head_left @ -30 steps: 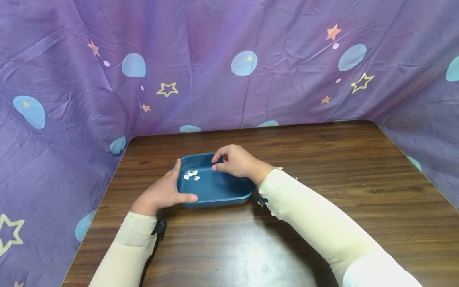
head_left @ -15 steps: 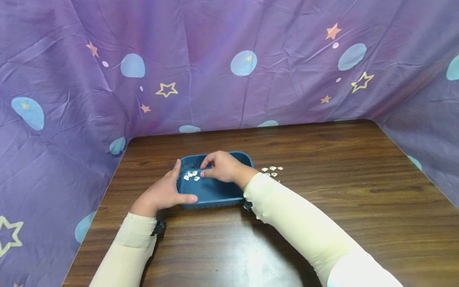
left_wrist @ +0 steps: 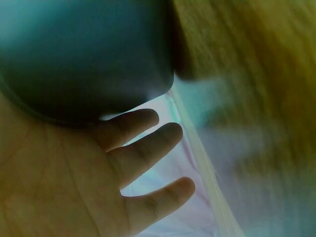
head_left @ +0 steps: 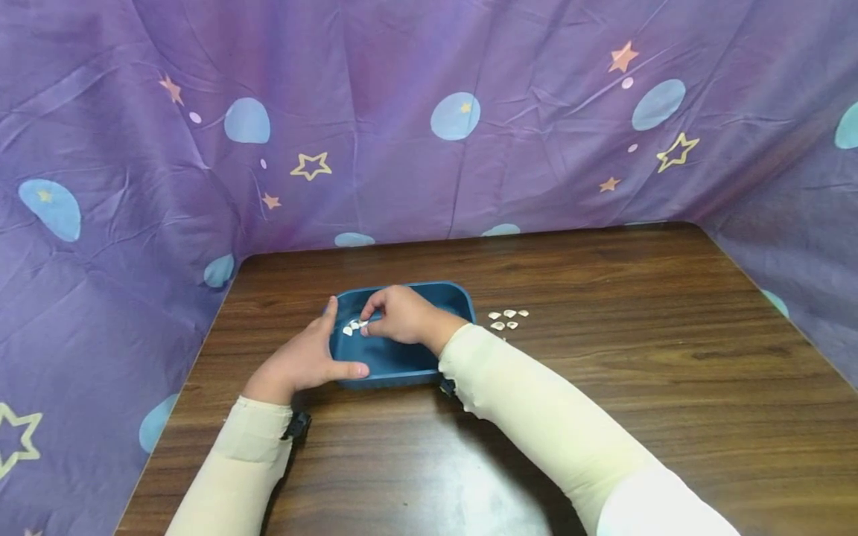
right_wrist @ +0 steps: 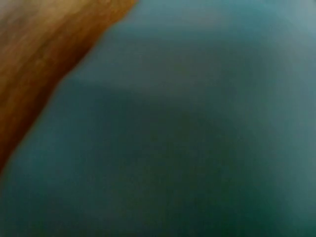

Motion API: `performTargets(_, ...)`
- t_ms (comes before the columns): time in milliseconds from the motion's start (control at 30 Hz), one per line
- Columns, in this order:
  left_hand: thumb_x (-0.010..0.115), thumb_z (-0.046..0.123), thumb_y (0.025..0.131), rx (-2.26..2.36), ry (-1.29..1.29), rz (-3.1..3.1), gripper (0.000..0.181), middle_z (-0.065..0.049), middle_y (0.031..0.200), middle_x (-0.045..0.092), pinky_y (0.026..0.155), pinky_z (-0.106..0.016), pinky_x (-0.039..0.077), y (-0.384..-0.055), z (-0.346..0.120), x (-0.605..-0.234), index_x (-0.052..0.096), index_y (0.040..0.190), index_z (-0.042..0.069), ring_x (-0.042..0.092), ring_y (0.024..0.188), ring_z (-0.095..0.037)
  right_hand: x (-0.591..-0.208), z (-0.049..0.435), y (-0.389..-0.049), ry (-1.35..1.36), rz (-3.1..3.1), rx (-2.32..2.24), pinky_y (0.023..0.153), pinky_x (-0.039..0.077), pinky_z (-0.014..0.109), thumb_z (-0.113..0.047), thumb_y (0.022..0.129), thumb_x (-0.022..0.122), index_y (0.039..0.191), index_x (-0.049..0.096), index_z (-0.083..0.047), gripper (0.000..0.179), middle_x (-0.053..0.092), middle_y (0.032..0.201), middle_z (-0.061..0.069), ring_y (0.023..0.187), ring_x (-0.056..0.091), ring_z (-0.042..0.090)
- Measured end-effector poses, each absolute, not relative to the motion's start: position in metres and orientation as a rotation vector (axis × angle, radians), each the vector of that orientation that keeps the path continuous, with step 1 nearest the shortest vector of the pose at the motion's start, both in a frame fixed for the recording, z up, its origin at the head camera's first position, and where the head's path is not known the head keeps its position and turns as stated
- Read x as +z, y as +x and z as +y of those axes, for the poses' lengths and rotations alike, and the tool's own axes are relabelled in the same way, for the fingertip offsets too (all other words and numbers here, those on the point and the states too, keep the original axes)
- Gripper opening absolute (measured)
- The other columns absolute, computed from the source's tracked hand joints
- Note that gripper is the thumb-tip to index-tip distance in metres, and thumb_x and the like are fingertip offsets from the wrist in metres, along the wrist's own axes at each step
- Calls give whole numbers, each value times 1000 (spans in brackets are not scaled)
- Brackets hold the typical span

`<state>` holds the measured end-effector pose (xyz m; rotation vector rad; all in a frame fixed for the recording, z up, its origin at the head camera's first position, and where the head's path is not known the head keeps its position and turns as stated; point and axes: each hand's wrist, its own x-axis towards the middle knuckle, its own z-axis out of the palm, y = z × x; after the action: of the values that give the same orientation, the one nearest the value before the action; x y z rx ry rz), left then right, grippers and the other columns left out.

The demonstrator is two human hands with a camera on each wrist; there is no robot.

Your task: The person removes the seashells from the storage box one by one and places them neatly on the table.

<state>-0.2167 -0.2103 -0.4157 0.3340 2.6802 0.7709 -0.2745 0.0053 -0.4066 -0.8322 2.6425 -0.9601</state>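
A blue rectangular tray (head_left: 402, 378) sits on the wooden table, with several small white shell-like pieces (head_left: 348, 330) at its left end. My left hand (head_left: 304, 359) spans that end of the tray, thumb along the near rim and a finger at the far corner. In the left wrist view its other fingers (left_wrist: 148, 153) stretch out straight and spread beside the tray's dark wall. My right hand (head_left: 400, 316) reaches inside the tray, thumb and forefinger right at the white pieces and overlapping some; I cannot tell whether one is pinched. The right wrist view is blurred.
To the right of the tray, several more white pieces (head_left: 511, 314) lie on the table (head_left: 637, 327). A purple curtain (head_left: 402, 186) with stars and blue shapes hangs behind and along the sides. Black wrist cameras (head_left: 298, 426) sit on both sleeves.
My right hand has moved left inside the tray, down to the white pieces. The pieces right of the tray, mostly hidden by the arm before, now show. The left hand stays put.
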Motion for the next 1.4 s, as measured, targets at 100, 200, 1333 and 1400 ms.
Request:
performTargets(100, 80, 68, 83, 764, 330, 2678, 141, -33, 171, 16, 119, -64, 36, -217, -211, -417, -14, 167, 5, 33, 153, -51, -406, 3, -274, -814, 2643, -934, 66, 46, 24, -26, 93, 83, 102, 79, -16, 14, 67, 75, -6, 69, 54, 9)
performTargets(200, 80, 68, 83, 759, 327, 2678, 141, -33, 171, 16, 118, -64, 37, -217, -211, -417, -14, 167, 5, 34, 152, -52, -405, 1, -275, -795, 2644, -911, 69, 47, 25, -26, 93, 83, 102, 79, -16, 14, 70, 79, -4, 71, 55, 10)
performTargets(1333, 81, 67, 82, 756, 294, 2674, 141, -33, 171, 14, 120, -65, 33, -216, -210, -414, -14, 167, 5, 29, 154, -52, -423, -1, -279, -755, 2619, -638, 103, 50, 36, -20, 95, 81, 102, 80, -20, 8, 75, 110, -4, 102, 64, 15)
performTargets(1400, 81, 67, 82, 755, 293, 2672, 141, -33, 171, 14, 121, -65, 32, -216, -209, -414, -14, 167, 5, 29, 154, -52, -423, -1, -279, -754, 2620, -644, 100, 51, 36, -20, 95, 80, 100, 79, -21, 5, 75, 107, -5, 98, 63, 14)
